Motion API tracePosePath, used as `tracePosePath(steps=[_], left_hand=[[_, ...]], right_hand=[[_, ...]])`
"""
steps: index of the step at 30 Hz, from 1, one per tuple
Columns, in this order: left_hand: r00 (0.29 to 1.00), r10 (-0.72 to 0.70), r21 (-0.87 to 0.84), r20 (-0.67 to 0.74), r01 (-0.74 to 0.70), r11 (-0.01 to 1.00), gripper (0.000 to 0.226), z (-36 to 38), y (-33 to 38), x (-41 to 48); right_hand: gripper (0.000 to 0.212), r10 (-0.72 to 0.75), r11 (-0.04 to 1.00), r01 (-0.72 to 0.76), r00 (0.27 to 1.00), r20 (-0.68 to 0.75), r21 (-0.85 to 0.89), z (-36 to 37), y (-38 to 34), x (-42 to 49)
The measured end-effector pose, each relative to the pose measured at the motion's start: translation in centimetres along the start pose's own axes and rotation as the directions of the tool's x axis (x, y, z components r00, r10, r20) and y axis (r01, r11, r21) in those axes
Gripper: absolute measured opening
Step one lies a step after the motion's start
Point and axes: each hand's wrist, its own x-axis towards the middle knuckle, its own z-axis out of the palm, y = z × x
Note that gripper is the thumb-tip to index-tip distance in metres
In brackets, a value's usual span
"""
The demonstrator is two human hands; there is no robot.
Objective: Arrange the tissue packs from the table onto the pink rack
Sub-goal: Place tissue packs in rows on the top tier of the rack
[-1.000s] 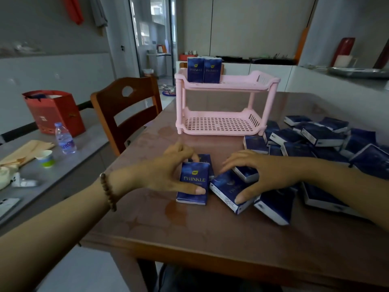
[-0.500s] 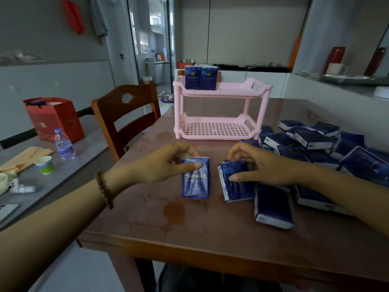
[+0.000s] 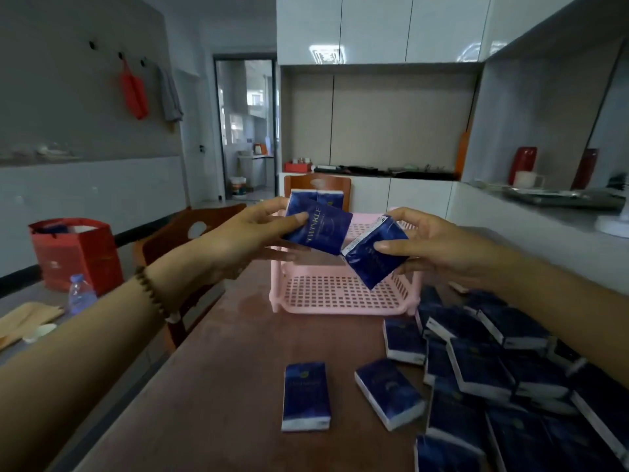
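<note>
My left hand (image 3: 245,238) grips a dark blue tissue pack (image 3: 323,229) in the air, just in front of the top shelf of the pink rack (image 3: 340,296). Beside it, my right hand (image 3: 432,243) holds a second, tilted blue tissue pack (image 3: 369,258) over the rack's right half. Two packs (image 3: 318,197) stand upright at the top shelf's left end, partly hidden behind the held pack. The lower shelf holds nothing. A heap of blue packs (image 3: 510,376) covers the table's right side, with two loose packs (image 3: 306,396) lying nearer the middle.
A wooden chair (image 3: 180,233) stands at the brown table's (image 3: 221,386) left edge. Further left, a side counter carries a red bag (image 3: 76,253) and a water bottle (image 3: 80,294). Another chair back (image 3: 318,183) rises behind the rack. A grey counter (image 3: 544,212) runs along the right.
Both hands have lifted their packs off the table and carried them up and forward to the rack's top shelf. The view has tilted upward.
</note>
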Motion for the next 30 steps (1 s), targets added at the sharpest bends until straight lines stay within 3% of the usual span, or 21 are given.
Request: tracePosePath(steps=[6, 12, 17, 23, 30], left_hand=[[0.995, 0.003, -0.042, -0.101, -0.007, 0.999, 0.031, -1.8, 0.5, 5.4], [0.993, 0.012, -0.012, -0.114, -0.013, 1.000, 0.034, -3.2, -0.6, 9.2], [0.972, 0.129, 0.274, -0.197, -0.072, 0.959, 0.025, -4.9, -1.7, 12.2], [0.963, 0.241, 0.518, -0.121, -0.146, 0.843, 0.019, -6.7, -3.4, 15.2], [0.959, 0.283, 0.597, -0.027, -0.211, 0.774, 0.020, -7.2, -5.4, 16.8]], right_hand=[[0.038, -0.023, 0.999, 0.025, 0.998, -0.066, 0.022, -1.9, -2.2, 5.1], [0.024, -0.040, 0.999, 0.044, 0.991, -0.125, 0.028, -2.7, -1.9, 9.1], [0.022, -0.121, 0.981, 0.086, 0.972, -0.202, -0.175, -3.8, -0.9, 12.1], [0.018, -0.161, 0.956, 0.081, 0.947, -0.276, -0.282, -4.9, 1.0, 15.7], [0.017, -0.137, 0.960, 0.081, 0.971, -0.196, -0.269, -4.4, 2.6, 18.3]])
